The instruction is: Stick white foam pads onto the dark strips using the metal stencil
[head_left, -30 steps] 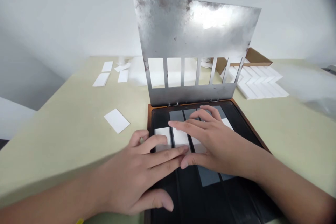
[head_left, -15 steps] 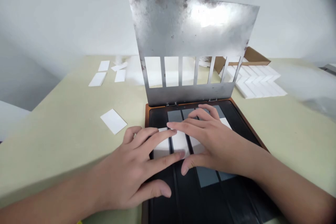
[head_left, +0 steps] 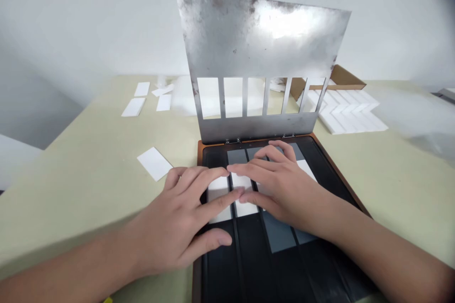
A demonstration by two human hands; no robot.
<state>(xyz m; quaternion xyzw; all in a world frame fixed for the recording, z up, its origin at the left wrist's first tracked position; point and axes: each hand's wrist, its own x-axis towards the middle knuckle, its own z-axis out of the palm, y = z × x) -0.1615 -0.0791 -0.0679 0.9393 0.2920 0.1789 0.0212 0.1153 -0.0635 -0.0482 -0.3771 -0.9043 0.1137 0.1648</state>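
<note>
My left hand (head_left: 181, 222) lies palm down with its fingers spread. Its fingertips reach over a white card (head_left: 219, 194) and the edge of the white card (head_left: 247, 208) beside it. My right hand (head_left: 284, 182) comes in from the right, fingers stretched and bent a little, thumb and forefinger tips at that second card. Under it more white cards are partly hidden. These cards lie in a row on a black ribbed bed (head_left: 259, 265) with dark grey rectangles (head_left: 280, 234). A hinged metal plate (head_left: 220, 42) with a row of rectangular windows stands raised behind.
A loose white card (head_left: 155, 164) lies on the pale table (head_left: 88, 170), left of the bed. Further back are small white cards (head_left: 133, 107). At the right rear stand stacked white cards (head_left: 351, 111) and an open cardboard box (head_left: 348, 77).
My left fingertips have moved up and slightly left. The right thumb has shifted up and left, closer to the forefinger tip, and more of the two left cards shows.
</note>
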